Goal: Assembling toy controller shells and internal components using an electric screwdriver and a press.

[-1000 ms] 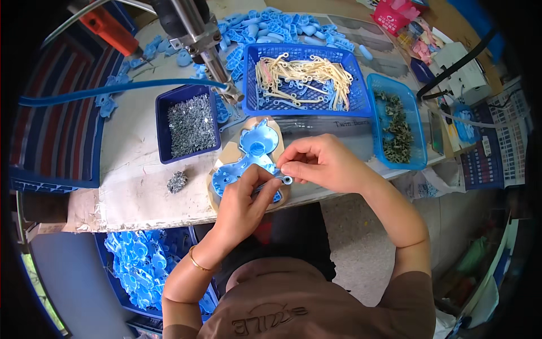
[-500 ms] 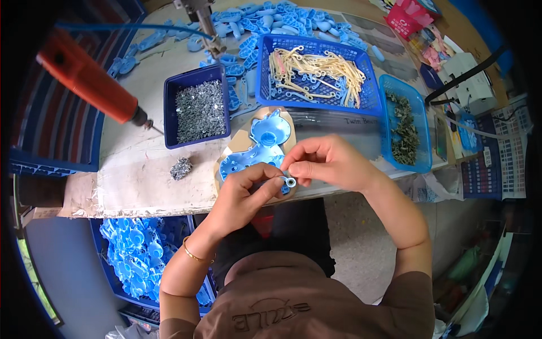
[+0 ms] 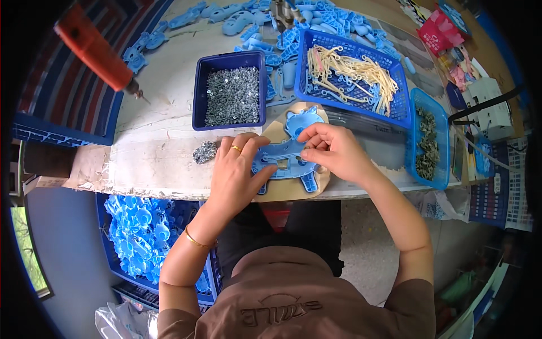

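While both hands' fingers press it down, the flat blue animal-shaped plastic shell (image 3: 282, 155) shows ribbed insides.

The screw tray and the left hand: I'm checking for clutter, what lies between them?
In the head view, only bare pale tabletop separates the screw tray from the left hand.

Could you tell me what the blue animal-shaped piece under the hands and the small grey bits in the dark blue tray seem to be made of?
The blue animal-shaped piece looks like moulded plastic: uniform colour, smooth matte surface, thin ribs and cut-outs. The small grey bits in the dark blue rectangular tray look like metal, probably screws, since they glint silvery; they are too small to be sure. The tray itself seems plastic, with a slightly glossy rim.
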`<act>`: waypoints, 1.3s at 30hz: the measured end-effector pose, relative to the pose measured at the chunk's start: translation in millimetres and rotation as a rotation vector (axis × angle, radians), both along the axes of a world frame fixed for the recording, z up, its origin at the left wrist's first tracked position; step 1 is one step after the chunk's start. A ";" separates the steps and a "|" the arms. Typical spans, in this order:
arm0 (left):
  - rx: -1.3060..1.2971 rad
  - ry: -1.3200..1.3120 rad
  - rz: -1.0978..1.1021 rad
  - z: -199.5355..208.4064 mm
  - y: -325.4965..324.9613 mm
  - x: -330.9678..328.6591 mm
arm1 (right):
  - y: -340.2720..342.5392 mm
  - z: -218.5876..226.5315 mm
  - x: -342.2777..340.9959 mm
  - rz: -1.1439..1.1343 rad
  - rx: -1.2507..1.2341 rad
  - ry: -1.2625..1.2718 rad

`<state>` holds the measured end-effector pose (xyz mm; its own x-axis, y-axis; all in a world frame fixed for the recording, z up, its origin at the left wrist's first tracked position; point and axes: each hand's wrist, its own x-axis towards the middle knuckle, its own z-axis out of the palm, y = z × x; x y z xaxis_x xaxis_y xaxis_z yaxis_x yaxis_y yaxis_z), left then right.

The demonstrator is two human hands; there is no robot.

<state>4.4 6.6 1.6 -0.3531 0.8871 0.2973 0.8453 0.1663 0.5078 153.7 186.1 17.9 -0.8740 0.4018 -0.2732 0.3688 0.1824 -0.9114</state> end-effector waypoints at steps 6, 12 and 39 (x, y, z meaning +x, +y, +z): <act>0.030 -0.032 -0.012 -3.3 4.8 1.4 | 8.2 -2.3 -2.4 0.062 -0.078 -0.002; 0.004 -0.044 -0.007 -3.3 7.0 1.5 | 3.3 1.6 -5.7 0.027 0.021 -0.012; 0.109 0.050 0.038 -2.5 -4.4 3.6 | -94.7 117.3 -186.1 0.244 0.357 0.963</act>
